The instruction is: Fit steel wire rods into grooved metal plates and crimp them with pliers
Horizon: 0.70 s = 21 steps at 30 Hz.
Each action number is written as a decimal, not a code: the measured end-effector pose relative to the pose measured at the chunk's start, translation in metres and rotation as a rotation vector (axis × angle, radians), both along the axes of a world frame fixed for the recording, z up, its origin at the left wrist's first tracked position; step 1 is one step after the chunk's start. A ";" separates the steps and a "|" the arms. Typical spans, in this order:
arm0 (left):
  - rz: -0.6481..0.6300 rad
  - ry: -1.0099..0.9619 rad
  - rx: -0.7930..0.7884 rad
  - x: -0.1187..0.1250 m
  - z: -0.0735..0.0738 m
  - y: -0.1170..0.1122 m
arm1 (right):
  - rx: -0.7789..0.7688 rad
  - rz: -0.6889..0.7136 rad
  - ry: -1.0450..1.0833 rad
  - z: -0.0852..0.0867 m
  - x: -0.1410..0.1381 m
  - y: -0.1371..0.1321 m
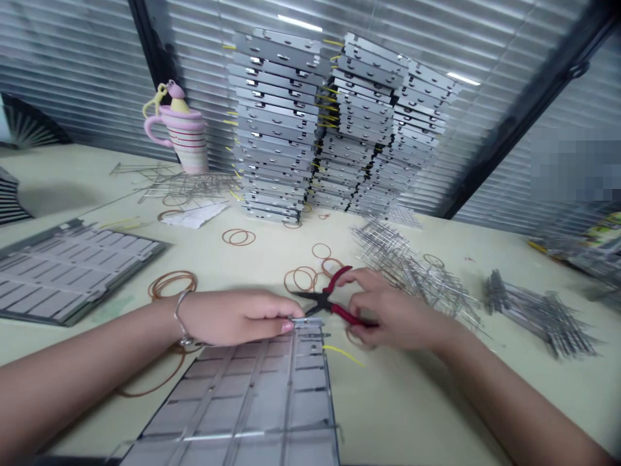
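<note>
In front of me lies a flat grey panel (pixel 266 388) with slotted rows, metal strips along it and a thin rod across its near part. My left hand (pixel 237 317) is closed at its far edge, thumb and finger pinched near the corner. My right hand (pixel 388 307) holds a pair of pliers (pixel 323 299) with red handles and black jaws. The handles are spread and the jaws are apart, close to my left fingertips and the panel's corner. A short yellow wire (pixel 343 353) sticks out from the panel's right side.
Behind stand tall stacks of metal panels (pixel 276 129). Another panel (pixel 77 268) lies at left. Copper-coloured rings (pixel 172 283) are scattered about. Piles of thin metal rods (pixel 417 272) lie at right, with a bundle (pixel 543 314) beyond. A striped pink cup (pixel 189 139) stands at back left.
</note>
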<state>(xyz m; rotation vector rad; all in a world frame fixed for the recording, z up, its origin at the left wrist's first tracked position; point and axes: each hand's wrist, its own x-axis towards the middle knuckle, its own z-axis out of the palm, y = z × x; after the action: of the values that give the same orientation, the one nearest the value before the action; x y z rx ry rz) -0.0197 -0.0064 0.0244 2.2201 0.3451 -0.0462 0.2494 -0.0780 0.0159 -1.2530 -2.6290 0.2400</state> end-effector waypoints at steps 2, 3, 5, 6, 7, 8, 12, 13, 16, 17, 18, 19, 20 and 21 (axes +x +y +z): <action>-0.010 0.025 -0.018 0.000 0.001 0.000 | -0.007 0.038 -0.008 -0.001 -0.007 -0.004; -0.014 0.032 -0.032 0.000 0.001 0.000 | -0.022 0.044 -0.019 -0.001 -0.007 -0.004; -0.008 0.029 -0.052 -0.001 0.000 -0.001 | -0.058 0.039 -0.032 -0.003 -0.004 -0.001; 0.000 0.020 -0.058 -0.001 0.000 -0.001 | -0.062 0.031 -0.027 -0.004 -0.001 0.001; 0.010 0.012 -0.059 -0.001 0.000 -0.001 | -0.053 0.017 -0.018 -0.005 0.001 0.003; 0.018 0.006 -0.056 -0.002 0.000 -0.001 | -0.037 0.000 -0.004 -0.006 0.002 0.004; 0.041 0.044 -0.018 -0.004 0.001 -0.002 | -0.026 -0.052 0.089 -0.009 -0.001 0.005; 0.049 0.065 -0.012 -0.005 0.001 -0.002 | -0.026 -0.041 0.103 -0.010 -0.002 0.005; 0.094 0.134 -0.028 -0.006 0.000 0.001 | 0.102 0.002 0.027 -0.010 -0.006 0.004; 0.113 0.153 -0.042 -0.006 0.000 0.002 | 0.189 -0.002 -0.029 -0.010 -0.006 0.003; 0.128 0.172 -0.062 -0.006 -0.001 0.004 | 0.288 -0.018 -0.085 -0.010 -0.005 0.003; 0.139 0.188 -0.082 -0.006 -0.001 0.005 | 0.386 -0.043 -0.129 -0.010 -0.005 0.003; 0.143 0.204 -0.104 -0.006 -0.001 0.006 | 0.477 -0.071 -0.153 -0.010 -0.004 0.003; 0.142 0.217 -0.120 -0.006 -0.001 0.007 | 0.553 -0.099 -0.154 -0.010 -0.004 0.002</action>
<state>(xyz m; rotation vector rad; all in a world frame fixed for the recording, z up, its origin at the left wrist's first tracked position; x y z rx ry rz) -0.0259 0.0007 0.0234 2.0709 0.6036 -0.2266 0.2451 -0.0755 0.0056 -1.2260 -2.4787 -0.5818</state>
